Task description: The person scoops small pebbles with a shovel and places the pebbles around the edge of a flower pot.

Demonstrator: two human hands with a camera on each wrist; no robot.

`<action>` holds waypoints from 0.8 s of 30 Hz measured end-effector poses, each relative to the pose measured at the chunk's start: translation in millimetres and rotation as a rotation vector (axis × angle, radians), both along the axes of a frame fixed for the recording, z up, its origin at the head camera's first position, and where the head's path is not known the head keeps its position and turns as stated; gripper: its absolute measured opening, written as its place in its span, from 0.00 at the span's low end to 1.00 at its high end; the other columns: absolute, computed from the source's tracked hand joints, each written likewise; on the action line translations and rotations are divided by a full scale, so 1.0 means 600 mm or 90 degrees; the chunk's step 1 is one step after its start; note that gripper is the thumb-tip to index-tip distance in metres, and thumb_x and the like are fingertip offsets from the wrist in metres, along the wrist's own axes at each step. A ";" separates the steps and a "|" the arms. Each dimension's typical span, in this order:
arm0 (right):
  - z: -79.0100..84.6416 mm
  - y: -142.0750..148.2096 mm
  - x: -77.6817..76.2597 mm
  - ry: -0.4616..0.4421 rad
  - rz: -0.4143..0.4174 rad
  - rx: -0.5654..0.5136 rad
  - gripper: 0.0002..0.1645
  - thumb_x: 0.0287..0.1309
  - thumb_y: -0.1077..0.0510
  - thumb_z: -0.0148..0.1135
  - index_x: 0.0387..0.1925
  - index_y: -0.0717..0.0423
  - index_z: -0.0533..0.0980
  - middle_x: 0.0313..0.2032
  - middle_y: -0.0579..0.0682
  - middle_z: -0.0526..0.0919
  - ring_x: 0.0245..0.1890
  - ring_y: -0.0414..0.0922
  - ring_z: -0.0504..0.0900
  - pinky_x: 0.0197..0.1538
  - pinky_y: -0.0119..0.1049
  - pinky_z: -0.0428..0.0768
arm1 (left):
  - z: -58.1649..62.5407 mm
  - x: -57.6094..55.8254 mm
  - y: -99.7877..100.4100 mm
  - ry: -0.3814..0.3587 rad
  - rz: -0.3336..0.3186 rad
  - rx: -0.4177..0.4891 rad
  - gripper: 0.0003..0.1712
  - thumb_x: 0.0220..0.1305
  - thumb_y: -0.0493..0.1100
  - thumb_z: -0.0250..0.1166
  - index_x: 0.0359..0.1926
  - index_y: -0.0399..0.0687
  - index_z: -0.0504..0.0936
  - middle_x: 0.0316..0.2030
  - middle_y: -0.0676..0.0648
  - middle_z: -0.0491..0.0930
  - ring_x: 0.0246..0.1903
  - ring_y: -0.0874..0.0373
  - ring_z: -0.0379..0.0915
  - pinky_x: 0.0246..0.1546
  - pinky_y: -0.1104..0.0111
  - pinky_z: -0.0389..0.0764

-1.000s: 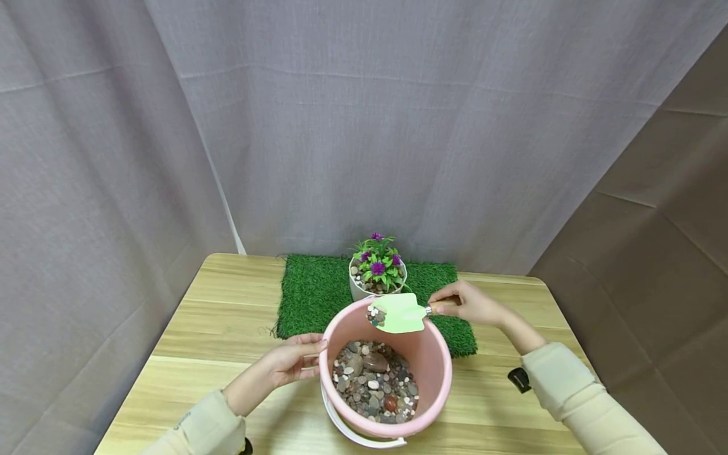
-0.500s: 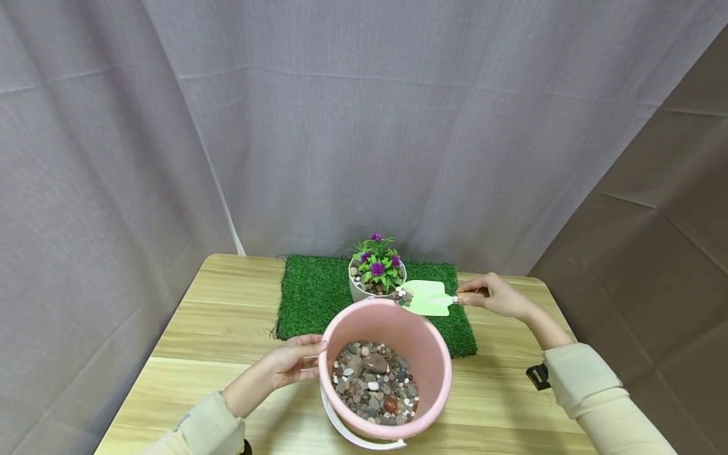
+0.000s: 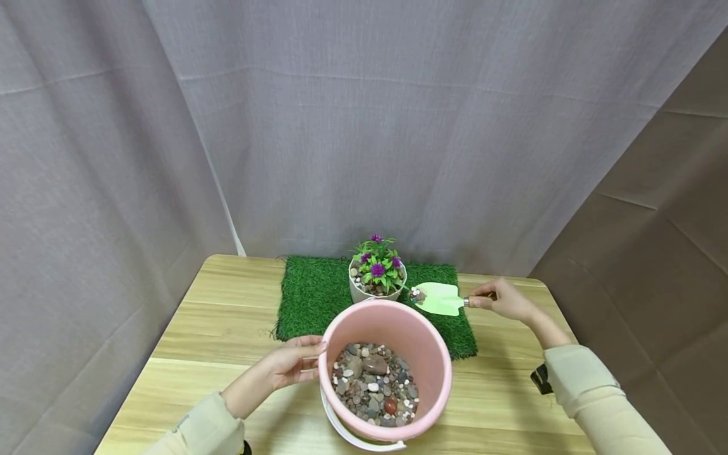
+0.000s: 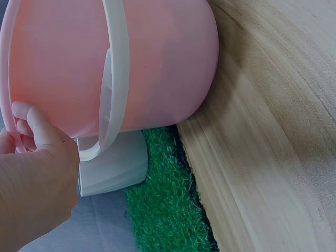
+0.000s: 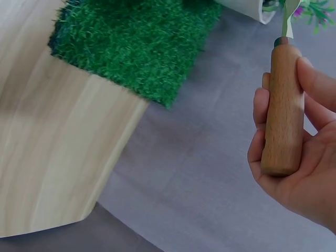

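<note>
My left hand (image 3: 294, 361) grips the rim of a pink bucket (image 3: 438, 379), thumb and fingers on its left side. Pebbles (image 3: 372, 385) in grey, white and red cover the bucket's bottom. In my right hand (image 3: 503, 300) is a garden trowel (image 3: 440, 299) with a pale green blade, its wooden handle (image 5: 283, 113) wrapped by my fingers in the right wrist view. A few small stones (image 3: 417, 295) lie at the blade's tip. The trowel is level, pointing left, just right of a white flower pot (image 3: 361, 292) holding a purple-flowered plant (image 3: 376, 262) and stones.
A green artificial turf mat (image 3: 313, 291) lies under the pot, partly behind the bucket. The bucket's white handle (image 4: 119, 79) hangs down its near side. Grey curtains (image 3: 364, 126) stand behind the wooden table (image 3: 227, 316), and a brown cloth (image 3: 654, 253) hangs at the right.
My right hand has carried the trowel with its stones from over the bucket to the right and away from me, beside the pot. The left hand and the bucket have stayed in place.
</note>
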State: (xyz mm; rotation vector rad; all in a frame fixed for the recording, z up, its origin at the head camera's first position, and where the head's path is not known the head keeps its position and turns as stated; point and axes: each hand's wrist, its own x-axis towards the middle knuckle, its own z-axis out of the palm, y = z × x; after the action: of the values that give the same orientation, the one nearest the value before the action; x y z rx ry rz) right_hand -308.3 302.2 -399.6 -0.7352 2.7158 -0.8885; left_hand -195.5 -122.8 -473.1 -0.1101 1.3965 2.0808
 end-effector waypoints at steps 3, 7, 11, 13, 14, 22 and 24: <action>-0.014 -0.006 -0.001 0.002 -0.008 0.010 0.13 0.59 0.64 0.60 0.40 0.73 0.79 0.34 0.62 0.85 0.24 0.33 0.70 0.24 0.25 0.71 | 0.000 0.000 -0.001 0.000 0.001 0.000 0.15 0.63 0.41 0.62 0.49 0.42 0.74 0.32 0.52 0.80 0.32 0.65 0.78 0.38 0.76 0.85; -0.030 -0.021 0.000 0.002 -0.007 0.011 0.12 0.58 0.64 0.61 0.38 0.73 0.80 0.31 0.61 0.85 0.23 0.33 0.70 0.23 0.25 0.71 | -0.002 0.000 -0.002 -0.001 0.000 0.002 0.14 0.63 0.41 0.62 0.48 0.43 0.74 0.32 0.52 0.81 0.33 0.64 0.78 0.38 0.76 0.86; -0.038 -0.039 -0.001 -0.010 0.004 0.008 0.11 0.59 0.63 0.60 0.36 0.71 0.80 0.30 0.59 0.85 0.23 0.35 0.72 0.24 0.25 0.73 | -0.003 0.000 -0.003 -0.001 0.002 0.003 0.13 0.63 0.41 0.62 0.48 0.43 0.74 0.32 0.52 0.81 0.33 0.64 0.78 0.38 0.75 0.86; -0.040 -0.049 -0.002 -0.023 0.011 0.008 0.12 0.59 0.62 0.60 0.37 0.70 0.80 0.30 0.59 0.85 0.25 0.37 0.75 0.26 0.25 0.75 | -0.003 -0.001 -0.003 0.000 0.003 0.001 0.14 0.63 0.41 0.62 0.48 0.43 0.74 0.32 0.52 0.81 0.33 0.64 0.78 0.39 0.75 0.85; -0.042 -0.054 -0.003 -0.026 0.011 0.012 0.12 0.59 0.62 0.60 0.37 0.70 0.81 0.31 0.58 0.85 0.26 0.37 0.76 0.28 0.26 0.76 | -0.003 -0.001 -0.002 0.001 0.003 0.000 0.14 0.63 0.41 0.62 0.48 0.43 0.74 0.32 0.52 0.81 0.33 0.64 0.78 0.39 0.76 0.85; -0.049 -0.090 -0.012 -0.027 0.016 0.007 0.12 0.58 0.62 0.61 0.37 0.70 0.80 0.31 0.59 0.86 0.24 0.37 0.73 0.27 0.25 0.75 | -0.003 -0.001 0.000 0.002 0.001 -0.003 0.13 0.63 0.41 0.62 0.47 0.44 0.75 0.32 0.52 0.81 0.32 0.64 0.78 0.38 0.76 0.85; -0.049 -0.097 -0.014 -0.028 0.011 0.004 0.12 0.59 0.62 0.60 0.37 0.70 0.81 0.31 0.59 0.86 0.24 0.38 0.74 0.27 0.26 0.75 | -0.003 -0.001 0.000 0.002 0.001 -0.003 0.13 0.63 0.41 0.62 0.47 0.44 0.75 0.32 0.52 0.81 0.33 0.64 0.78 0.38 0.76 0.85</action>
State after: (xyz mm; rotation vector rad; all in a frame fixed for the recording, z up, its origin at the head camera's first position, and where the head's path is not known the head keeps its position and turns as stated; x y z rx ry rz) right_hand -316.5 243.9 -428.9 -0.7273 2.6696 -0.8806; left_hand -195.9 -122.6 -475.0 -0.1100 1.4038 2.0798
